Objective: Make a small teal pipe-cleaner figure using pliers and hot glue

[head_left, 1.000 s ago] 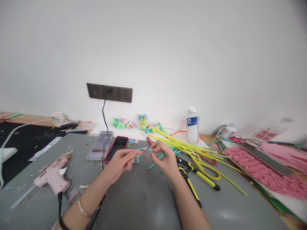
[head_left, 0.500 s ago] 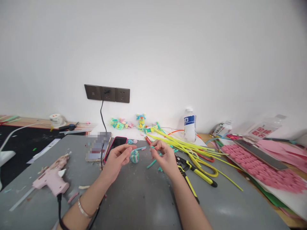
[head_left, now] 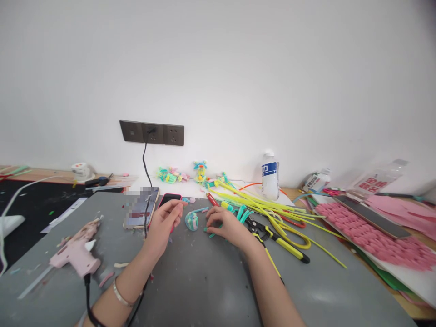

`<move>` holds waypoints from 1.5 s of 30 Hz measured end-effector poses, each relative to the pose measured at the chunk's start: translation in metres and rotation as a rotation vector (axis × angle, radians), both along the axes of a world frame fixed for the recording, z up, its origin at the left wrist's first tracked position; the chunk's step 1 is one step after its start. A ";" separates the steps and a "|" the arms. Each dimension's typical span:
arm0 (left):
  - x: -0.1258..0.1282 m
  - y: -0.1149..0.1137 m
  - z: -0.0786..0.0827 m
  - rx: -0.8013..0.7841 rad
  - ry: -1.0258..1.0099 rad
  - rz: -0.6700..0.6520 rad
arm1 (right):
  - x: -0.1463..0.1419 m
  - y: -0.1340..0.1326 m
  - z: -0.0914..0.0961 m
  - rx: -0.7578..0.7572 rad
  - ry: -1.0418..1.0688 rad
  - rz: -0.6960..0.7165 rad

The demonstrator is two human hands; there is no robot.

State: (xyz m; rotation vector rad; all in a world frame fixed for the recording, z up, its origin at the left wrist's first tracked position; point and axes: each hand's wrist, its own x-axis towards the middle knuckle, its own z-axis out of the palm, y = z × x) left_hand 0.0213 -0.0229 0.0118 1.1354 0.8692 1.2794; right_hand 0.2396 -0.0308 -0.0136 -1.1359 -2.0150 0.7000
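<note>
Our left hand: fingertips pressed together, nothing seen between | Our right hand, nearest the teal piece: fingers curled over it, pinch untellable | Striped ball: on the table, between both hands, roundish

A small round piece mixes teal, pale blue and pink patches on a dull grey tabletop, near bright teal strips and vivid yellow-green stems. The pliers' handles are yellow with black ends, the glue gun is pale pink with a black cord, and a black-screened phone has a hot-pink edge. Behind stand a bottle with a blue-and-white label and a plain whitish wall; at right lies a coral-pink mat in a knobbly braided pattern.
</note>
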 end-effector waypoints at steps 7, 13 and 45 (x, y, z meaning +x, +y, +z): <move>-0.001 0.000 -0.001 0.013 0.015 -0.002 | 0.016 0.006 -0.003 -0.007 -0.086 -0.053; -0.001 0.001 -0.002 0.027 0.032 0.001 | 0.034 -0.004 0.010 -0.166 -0.089 -0.001; -0.001 -0.001 -0.001 0.252 0.345 0.009 | -0.001 -0.008 0.012 -0.193 -0.025 -0.063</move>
